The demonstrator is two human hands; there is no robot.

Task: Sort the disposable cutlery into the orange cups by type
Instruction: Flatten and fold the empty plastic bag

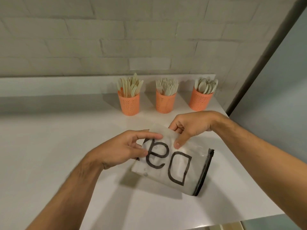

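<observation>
Both the left hand (126, 146) and the right hand (187, 128) pinch with their fingers the thin, limp, probably slippery pouch (172, 165), best held at its edges.

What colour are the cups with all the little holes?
The cups are orange, seen in the head view.
</observation>
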